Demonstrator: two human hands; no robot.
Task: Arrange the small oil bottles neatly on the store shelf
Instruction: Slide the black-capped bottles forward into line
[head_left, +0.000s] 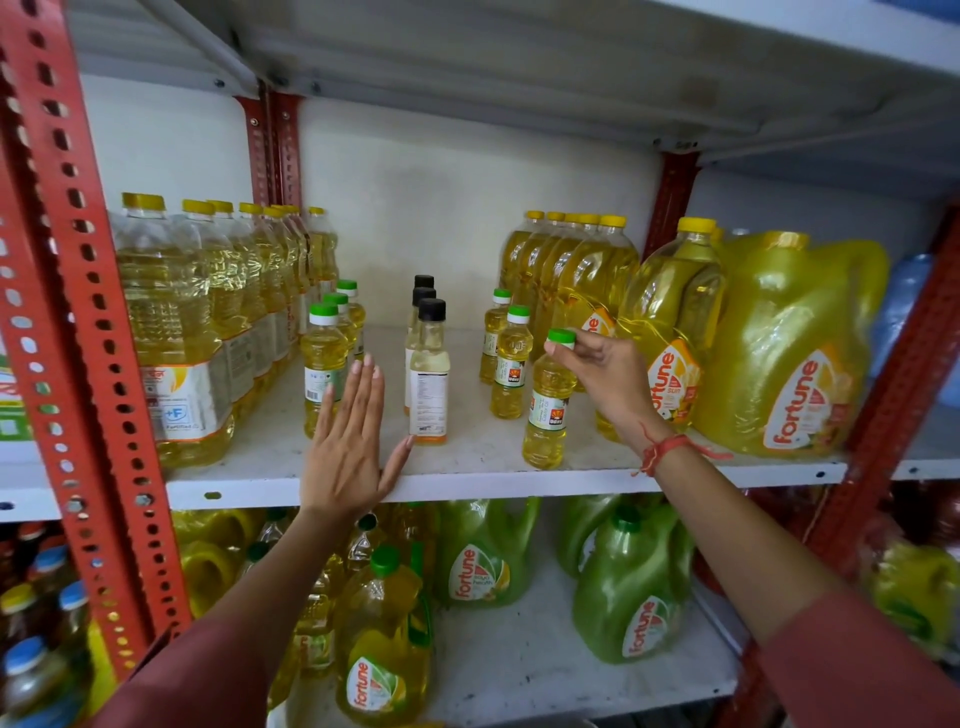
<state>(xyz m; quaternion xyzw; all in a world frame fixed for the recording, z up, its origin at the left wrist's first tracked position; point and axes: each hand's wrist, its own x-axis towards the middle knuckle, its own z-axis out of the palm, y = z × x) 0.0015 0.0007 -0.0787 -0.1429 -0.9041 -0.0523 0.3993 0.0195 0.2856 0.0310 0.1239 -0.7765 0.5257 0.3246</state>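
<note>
Small oil bottles stand in three short rows on the white shelf. A left row has green caps, its front bottle partly behind my left hand. A middle row of three has black caps, with the front bottle nearest me. The right row has green caps; its front bottle stands near the shelf edge. My right hand pinches that bottle's green cap from the right. My left hand is flat and open, fingers up, between the left and middle rows, its thumb by the black-capped bottle's base.
Tall yellow-capped oil bottles fill the shelf's left side and another group its back right. Large Fortune jugs stand at the right. Red slotted uprights frame the bay. Green and yellow jugs sit on the lower shelf.
</note>
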